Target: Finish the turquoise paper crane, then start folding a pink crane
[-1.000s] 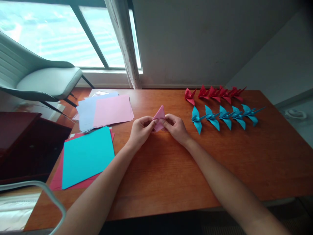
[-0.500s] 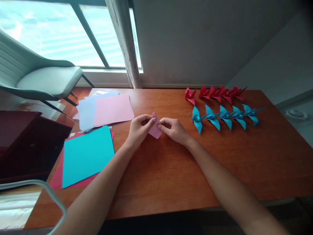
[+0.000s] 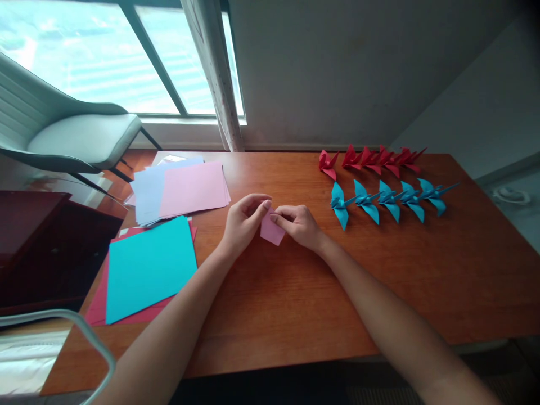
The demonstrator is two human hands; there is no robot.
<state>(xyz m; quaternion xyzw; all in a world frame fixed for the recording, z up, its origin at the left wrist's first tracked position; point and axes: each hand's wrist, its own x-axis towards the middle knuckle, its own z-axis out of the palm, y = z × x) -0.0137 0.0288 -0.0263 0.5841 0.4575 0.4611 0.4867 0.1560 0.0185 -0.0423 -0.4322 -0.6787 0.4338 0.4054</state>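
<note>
A small folded piece of pink paper (image 3: 273, 229) is held between my two hands, above the middle of the table. My left hand (image 3: 246, 220) pinches its upper left corner between thumb and fingers. On the upper right edge, my right hand (image 3: 298, 224) grips it with the thumb lying across the front. The fingers behind the paper are partly hidden, and so is the paper's top end.
Blue origami cranes (image 3: 366, 199) stand in a row at the right, with red cranes (image 3: 366, 160) behind them. To the left lie turquoise sheets (image 3: 152, 273) over red paper (image 3: 98, 304), and pink sheets (image 3: 192, 188) beside pale blue ones (image 3: 148, 194). A chair (image 3: 84, 135) stands beyond the wooden table (image 3: 270, 315).
The folded pink paper has turned and shifted slightly down and right. Its top tip, visible before, is now covered by my left fingers. Both hands keep their hold.
</note>
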